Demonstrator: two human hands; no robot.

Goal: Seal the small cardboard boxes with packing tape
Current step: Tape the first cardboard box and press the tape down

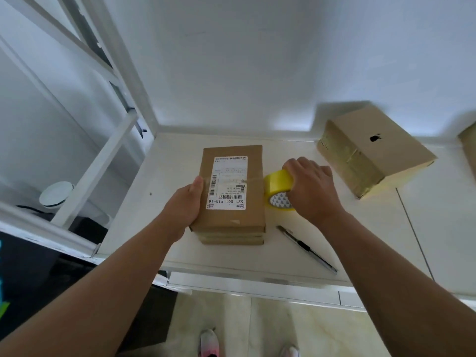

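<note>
With left hand (pixel 184 204) clamped on the top cardboard box (pixel 231 219) and right hand (pixel 311 188) clamped on the yellow tape roll (pixel 278 185), the seemingly thumb-pinned strip (pixel 253 179) may wrinkle if the stack (pixel 231 239) slides.

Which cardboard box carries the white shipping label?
The top box of the stack, held by the left hand; the larger box at right shows only a small black logo.
</note>
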